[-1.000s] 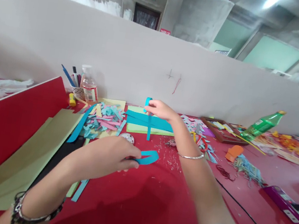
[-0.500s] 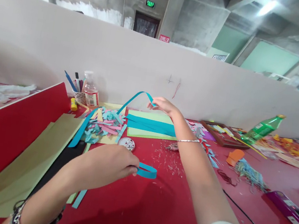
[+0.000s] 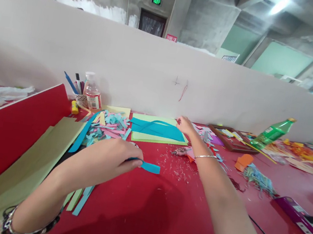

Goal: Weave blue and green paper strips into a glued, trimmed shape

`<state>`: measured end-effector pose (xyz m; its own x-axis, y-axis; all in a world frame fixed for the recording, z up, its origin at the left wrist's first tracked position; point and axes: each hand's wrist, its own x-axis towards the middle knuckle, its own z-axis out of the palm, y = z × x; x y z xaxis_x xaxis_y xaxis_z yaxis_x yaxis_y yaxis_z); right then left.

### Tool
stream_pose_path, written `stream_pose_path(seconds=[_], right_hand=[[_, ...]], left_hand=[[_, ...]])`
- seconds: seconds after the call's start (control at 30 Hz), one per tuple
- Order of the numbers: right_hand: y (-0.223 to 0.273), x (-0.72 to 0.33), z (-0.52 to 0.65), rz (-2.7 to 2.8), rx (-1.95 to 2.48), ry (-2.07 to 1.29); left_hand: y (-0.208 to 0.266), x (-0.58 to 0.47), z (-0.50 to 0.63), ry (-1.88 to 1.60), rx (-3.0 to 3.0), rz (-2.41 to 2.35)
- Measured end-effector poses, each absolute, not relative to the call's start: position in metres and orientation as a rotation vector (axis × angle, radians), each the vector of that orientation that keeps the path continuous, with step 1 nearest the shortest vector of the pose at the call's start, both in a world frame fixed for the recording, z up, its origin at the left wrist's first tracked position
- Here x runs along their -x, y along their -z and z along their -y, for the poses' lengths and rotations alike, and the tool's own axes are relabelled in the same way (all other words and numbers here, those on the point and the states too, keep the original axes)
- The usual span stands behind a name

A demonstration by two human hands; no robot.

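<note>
My left hand [image 3: 114, 158] is closed over the near table and pinches a blue paper strip [image 3: 151, 167], whose flat end sticks out to the right past my thumb. Farther back, my right hand [image 3: 185, 125] is closed at the right end of a long thin blue strip [image 3: 158, 122], which arcs low in front of the stacked paper. Under that arc lie a blue sheet [image 3: 169, 131] and light green sheets [image 3: 144, 137]. I cannot tell whether both hands hold the same strip. Another blue strip [image 3: 80, 138] slants beside the pile of cut paper pieces [image 3: 110, 123].
A red divider [image 3: 19, 123] and olive paper [image 3: 23, 167] stand at left. Behind are a pen cup [image 3: 81, 100], clear bottle [image 3: 93, 93] and yellow glue stick [image 3: 75, 107]. Rightward sit a wooden tray [image 3: 236, 146], tilted green bottle [image 3: 272, 133] and purple power strip [image 3: 298, 216].
My right hand has moved down and right, and its strip has dropped from a high arc to a low one. The loop at my left hand now shows as a flat end.
</note>
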<state>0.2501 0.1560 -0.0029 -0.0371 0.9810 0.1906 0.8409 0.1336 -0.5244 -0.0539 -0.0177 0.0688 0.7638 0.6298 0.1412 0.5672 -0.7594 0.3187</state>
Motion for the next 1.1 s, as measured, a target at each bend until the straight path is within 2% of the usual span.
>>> stream_pose_path(seconds=[0.17, 0.27, 0.3, 0.67, 0.9, 1.1], right_hand=[[-0.016, -0.21, -0.119, 2.001, 1.535, -0.582], [-0.028, -0.187, -0.073, 2.196, 1.052, -1.023], [-0.03, -0.181, -0.057, 2.207, 0.974, -1.078], [0.003, -0.183, 0.003, 1.944, 1.026, -1.102], [0.017, -0.187, 0.027, 1.882, 0.897, -1.183], [0.047, -0.169, 0.033, 1.86, 0.642, -1.48]], left_hand=[[-0.069, 0.059, 0.008, -0.533, -2.679, -1.001], [-0.066, 0.063, -0.002, -0.582, -2.681, -1.066], [-0.064, 0.064, -0.005, -0.597, -2.686, -1.087], [-0.056, 0.057, -0.011, -0.612, -2.713, -0.964], [-0.013, 0.062, 0.0, -0.516, -2.507, -0.855], [0.021, 0.065, 0.025, -0.283, -2.171, -0.599]])
